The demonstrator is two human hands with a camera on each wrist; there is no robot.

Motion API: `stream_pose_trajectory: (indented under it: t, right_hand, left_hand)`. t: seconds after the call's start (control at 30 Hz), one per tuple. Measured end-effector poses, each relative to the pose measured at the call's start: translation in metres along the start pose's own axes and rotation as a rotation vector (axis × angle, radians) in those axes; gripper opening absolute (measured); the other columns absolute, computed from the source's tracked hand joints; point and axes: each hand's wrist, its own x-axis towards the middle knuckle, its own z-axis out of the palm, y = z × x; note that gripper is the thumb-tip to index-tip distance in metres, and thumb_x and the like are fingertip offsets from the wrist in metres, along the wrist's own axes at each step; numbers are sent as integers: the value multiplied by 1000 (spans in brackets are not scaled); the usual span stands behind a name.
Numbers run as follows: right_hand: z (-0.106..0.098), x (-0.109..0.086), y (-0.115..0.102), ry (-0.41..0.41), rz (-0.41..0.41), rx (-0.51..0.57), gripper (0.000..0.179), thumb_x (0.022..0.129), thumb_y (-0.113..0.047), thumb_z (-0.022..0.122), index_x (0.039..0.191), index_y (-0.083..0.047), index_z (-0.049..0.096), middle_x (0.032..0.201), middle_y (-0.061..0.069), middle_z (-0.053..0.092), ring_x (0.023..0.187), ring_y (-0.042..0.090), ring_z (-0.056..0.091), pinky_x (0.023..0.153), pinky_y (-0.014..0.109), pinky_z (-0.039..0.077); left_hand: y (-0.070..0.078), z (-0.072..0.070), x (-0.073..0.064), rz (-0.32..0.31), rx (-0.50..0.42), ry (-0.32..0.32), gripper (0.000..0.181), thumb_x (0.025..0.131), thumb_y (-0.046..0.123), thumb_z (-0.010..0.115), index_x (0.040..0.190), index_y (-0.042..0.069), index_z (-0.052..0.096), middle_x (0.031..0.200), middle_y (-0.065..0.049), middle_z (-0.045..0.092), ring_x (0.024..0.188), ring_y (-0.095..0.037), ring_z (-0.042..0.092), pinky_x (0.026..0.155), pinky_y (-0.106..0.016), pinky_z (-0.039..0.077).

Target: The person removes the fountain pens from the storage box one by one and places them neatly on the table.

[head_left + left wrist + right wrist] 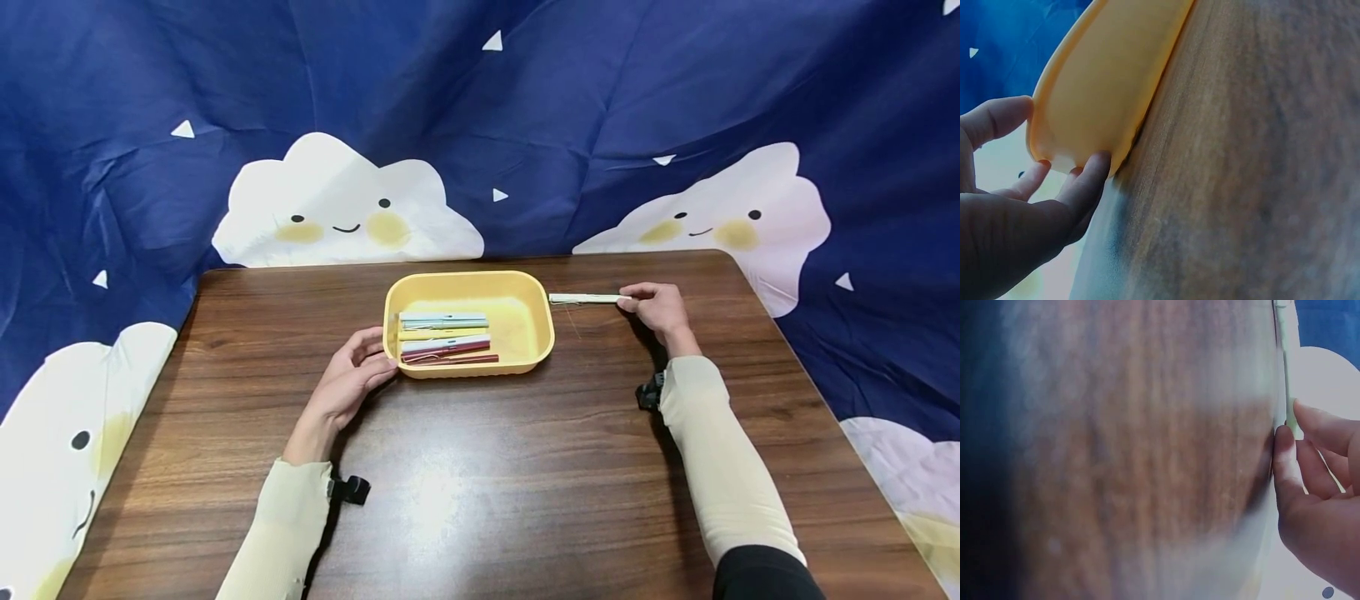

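Observation:
A yellow plastic tray (517,367) sits on the table, its left end touched by my left hand (348,379). In the left wrist view the fingertips of that hand (1035,219) rest against the outside of the tray's end (1104,81). Several pens lie side by side in the left part of the tray, among them a yellow pen (442,334) and a dark red pen (472,360). To the right of the tray, my right hand (660,308) pinches the right end of a white pen (585,298) between thumb and fingers. The pen's other end points at the tray rim.
The brown wooden table (495,483) extends around the tray. Behind it hangs a dark blue cloth (525,108) with white clouds, meeting the table's back edge. A black band (651,390) is on the right wrist, another (351,490) on the left.

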Motion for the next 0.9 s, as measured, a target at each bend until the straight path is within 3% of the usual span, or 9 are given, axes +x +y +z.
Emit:
stream_pose_trajectory:
  t: [0.4, 0.6, 0.73, 0.9]
  right_hand:
    - [-1, 1, 3, 7, 9, 37, 32, 97, -11, 69, 124, 6, 68, 128, 25, 62, 106, 24, 54, 78, 19, 46]
    - [-2, -1, 4, 29, -18, 94, 35, 97, -12, 69, 126, 8, 65, 121, 24, 63, 86, 6, 57, 72, 15, 50]
    - [-5, -5, 3, 70, -34, 181, 37, 96, -10, 69, 126, 10, 63, 103, 7, 65, 74, -2, 57, 67, 15, 53]
    - [-9, -8, -5, 85, -56, 305, 37, 93, -7, 71, 123, 11, 60, 87, -8, 64, 69, 0, 62, 62, 17, 55]
  left_hand:
    - [0, 0, 0, -1, 1, 2, 65, 92, -14, 57, 150, -7, 29, 137, -26, 39, 106, -17, 59, 91, -24, 56]
    - [1, 0, 0, -9, 6, 5, 65, 93, -13, 58, 151, -5, 29, 138, -25, 39, 106, -17, 59, 92, -25, 56]
    - [1, 1, 0, -15, 3, 4, 64, 94, -13, 58, 150, -5, 30, 138, -24, 39, 106, -17, 59, 91, -25, 56]
    - [1, 1, -1, -15, 2, 4, 64, 94, -13, 58, 151, -5, 29, 137, -23, 40, 107, -17, 59, 90, -25, 56]
